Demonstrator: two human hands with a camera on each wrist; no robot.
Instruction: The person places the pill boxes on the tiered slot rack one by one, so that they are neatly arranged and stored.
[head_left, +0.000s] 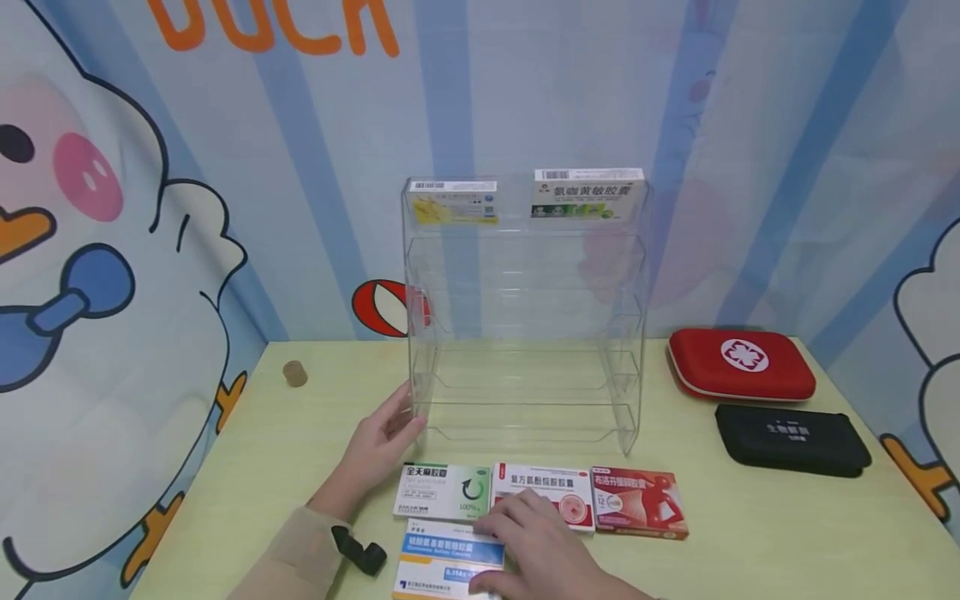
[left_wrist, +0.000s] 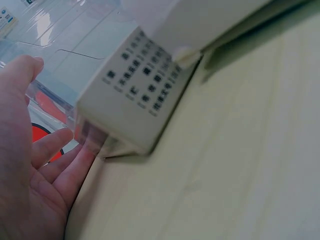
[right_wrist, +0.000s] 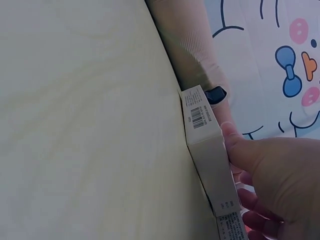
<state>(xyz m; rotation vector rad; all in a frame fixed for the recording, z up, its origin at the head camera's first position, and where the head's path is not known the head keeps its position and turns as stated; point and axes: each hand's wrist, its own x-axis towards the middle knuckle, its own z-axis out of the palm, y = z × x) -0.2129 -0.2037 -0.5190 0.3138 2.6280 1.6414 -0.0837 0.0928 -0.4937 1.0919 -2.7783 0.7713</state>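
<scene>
A clear acrylic tiered rack stands on the table. My left hand touches its lower left side, thumb toward the front, fingers extended along the outer wall in the left wrist view. My right hand is over a blue-and-white medicine box, thumb and fingers spread at its right part. Behind that box lie a white-and-green medicine box, a red-and-white medicine box partly covered by my right fingers, and a red medicine box. In the right wrist view, my thumb meets a white box edge.
Two medicine boxes, one yellow-and-white and one green-and-white, stand in the rack's top tier. To the right are a red zip case and a black pouch. A small brown cylinder sits back left.
</scene>
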